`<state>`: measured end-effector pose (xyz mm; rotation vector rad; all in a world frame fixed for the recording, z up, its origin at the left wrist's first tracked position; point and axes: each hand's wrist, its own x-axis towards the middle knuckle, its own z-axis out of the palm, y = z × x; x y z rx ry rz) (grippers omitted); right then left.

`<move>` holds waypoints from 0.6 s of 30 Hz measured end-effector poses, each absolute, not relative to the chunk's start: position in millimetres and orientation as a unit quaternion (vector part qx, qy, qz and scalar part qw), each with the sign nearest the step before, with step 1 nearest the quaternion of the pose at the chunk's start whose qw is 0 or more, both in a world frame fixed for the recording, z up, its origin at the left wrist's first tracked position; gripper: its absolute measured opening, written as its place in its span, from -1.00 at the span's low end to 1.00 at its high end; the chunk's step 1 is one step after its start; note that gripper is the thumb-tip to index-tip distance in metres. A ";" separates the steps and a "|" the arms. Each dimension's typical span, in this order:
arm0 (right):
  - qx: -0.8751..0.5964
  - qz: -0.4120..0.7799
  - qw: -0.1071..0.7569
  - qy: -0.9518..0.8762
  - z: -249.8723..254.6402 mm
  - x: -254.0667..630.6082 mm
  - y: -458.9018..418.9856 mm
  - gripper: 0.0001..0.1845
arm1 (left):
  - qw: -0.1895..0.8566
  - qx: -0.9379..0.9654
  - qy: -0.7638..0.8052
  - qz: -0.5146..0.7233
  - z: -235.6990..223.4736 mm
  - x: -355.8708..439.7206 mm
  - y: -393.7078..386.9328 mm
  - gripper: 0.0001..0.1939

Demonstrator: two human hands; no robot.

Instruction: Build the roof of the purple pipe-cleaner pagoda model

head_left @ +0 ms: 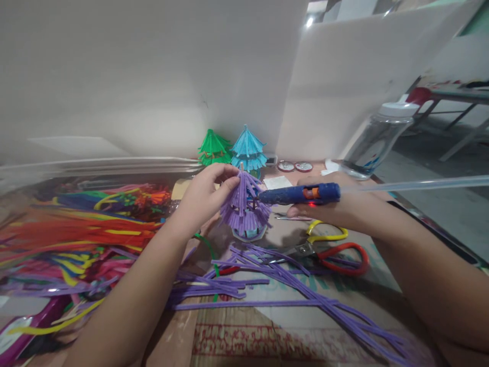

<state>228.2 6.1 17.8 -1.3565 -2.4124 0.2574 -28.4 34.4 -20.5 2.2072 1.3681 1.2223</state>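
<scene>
A purple tree (244, 214) made of pipe cleaners stands upright in front of me, with tiers of drooping strips and a pale base. My left hand (208, 196) pinches it near the top, thumb and fingers closed on its upper strips. In my right hand (321, 204) is a blue glue gun (298, 194), its nozzle against or close to the tree's right side. A small red light glows on the gun, and a clear glue stick runs out of its back to the right. Part of the right hand is hidden behind the gun.
Scissors (305, 250) with yellow and red handles lie among loose purple pipe cleaners (298, 285). Behind are a green tree (214, 149) and a blue tree (248, 148). Many-coloured pipe cleaners (76, 224) fill the left; a clear bottle (378, 137) stands back right.
</scene>
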 end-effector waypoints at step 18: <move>-0.469 -0.128 0.113 -0.867 11.5 225.0 -15.0 -0.54 | 0.133 0.762 0.470 0.424 -20.0 -28.1 34.0 -0.78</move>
